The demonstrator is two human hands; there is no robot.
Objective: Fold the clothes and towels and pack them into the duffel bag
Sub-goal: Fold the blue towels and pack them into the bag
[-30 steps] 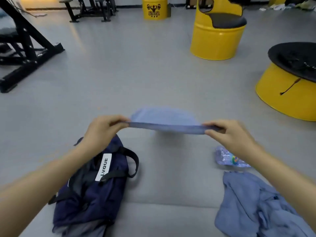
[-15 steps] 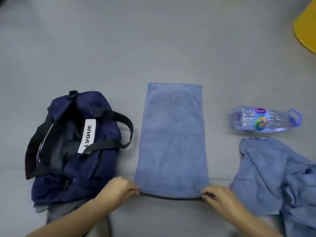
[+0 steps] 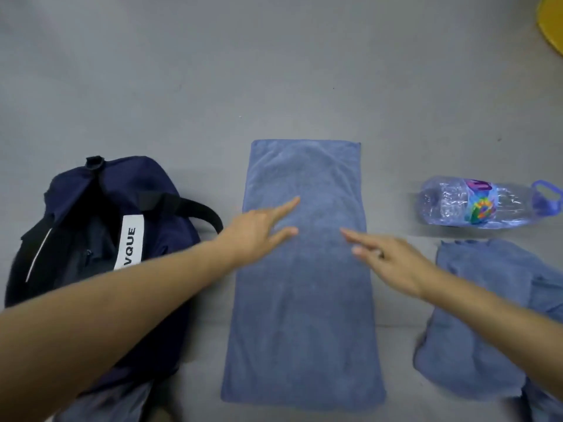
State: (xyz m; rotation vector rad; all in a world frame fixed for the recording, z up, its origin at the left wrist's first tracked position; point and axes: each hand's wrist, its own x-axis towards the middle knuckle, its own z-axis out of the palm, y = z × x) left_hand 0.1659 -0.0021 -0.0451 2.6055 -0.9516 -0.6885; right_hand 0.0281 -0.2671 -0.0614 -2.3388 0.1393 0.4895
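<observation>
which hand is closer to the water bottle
Right. The right hand is over the right side of the towel, nearest the bottle; the left hand is over its left side, farther away.

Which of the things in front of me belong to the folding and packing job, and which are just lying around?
Part of the job:
- flat blue towel
- crumpled blue cloth pile
- navy duffel bag

Just lying about:
- plastic water bottle, on its side
- yellow object, cut off at the top right corner
</observation>
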